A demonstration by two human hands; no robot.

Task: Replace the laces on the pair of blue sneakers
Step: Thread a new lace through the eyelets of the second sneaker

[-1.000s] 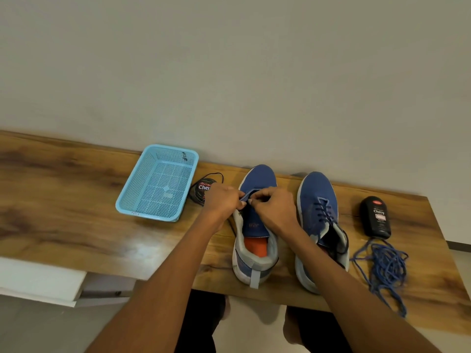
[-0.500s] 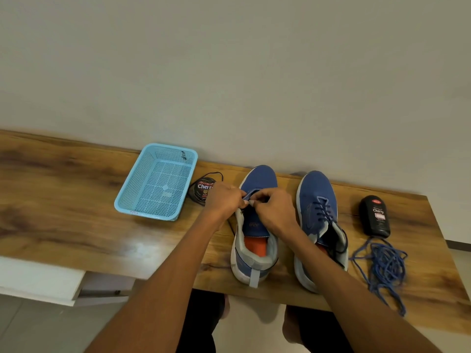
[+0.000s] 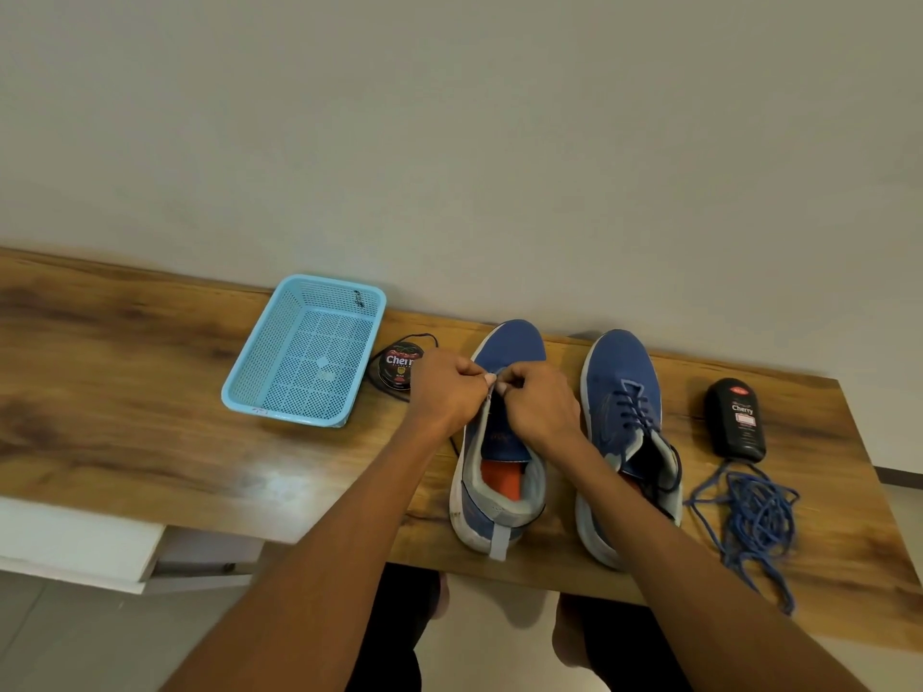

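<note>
Two blue sneakers stand side by side on the wooden table, toes to the wall. The left sneaker (image 3: pixel 504 442) shows no lace across its tongue, and its orange insole is visible. My left hand (image 3: pixel 447 389) and my right hand (image 3: pixel 542 404) meet over its front eyelets, fingers curled and pinching at the left eyelet edge; what lies between the fingertips is too small to make out. The right sneaker (image 3: pixel 627 432) carries a dark lace. A loose blue lace (image 3: pixel 754 516) lies tangled to its right. A thin dark lace (image 3: pixel 424 337) loops round the polish tin.
An empty light-blue mesh basket (image 3: pixel 304 357) sits at the left. A round Cherry polish tin (image 3: pixel 399 367) lies between the basket and my left hand. A black Cherry polish bottle (image 3: pixel 736 417) lies at the far right. The table's front edge runs just below the sneaker heels.
Both hands have stayed over the left sneaker's front eyelets, with the fingertips drawn a little closer together. Nothing else on the table has moved.
</note>
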